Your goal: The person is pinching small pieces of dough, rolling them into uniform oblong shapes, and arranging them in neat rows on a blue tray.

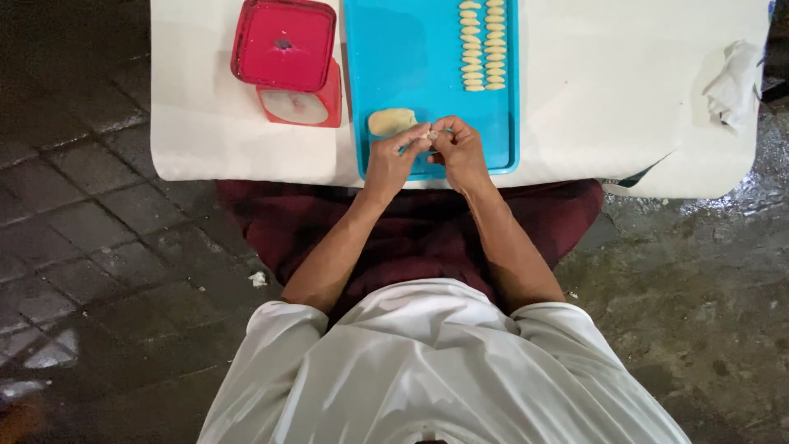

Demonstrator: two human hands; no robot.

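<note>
Left hand (393, 156) and right hand (458, 152) meet over near end of blue tray (411, 57); both grips pinch a small dough piece (430, 135). Dough lump (391, 121) lies just beside left fingers. Two rows of shaped pieces (482, 45) at far end. Worktop (608, 82) covered white; red container (288, 57) left, crumpled cloth (731, 78) right. Floor (90, 205): dark, wet pavers.
</note>
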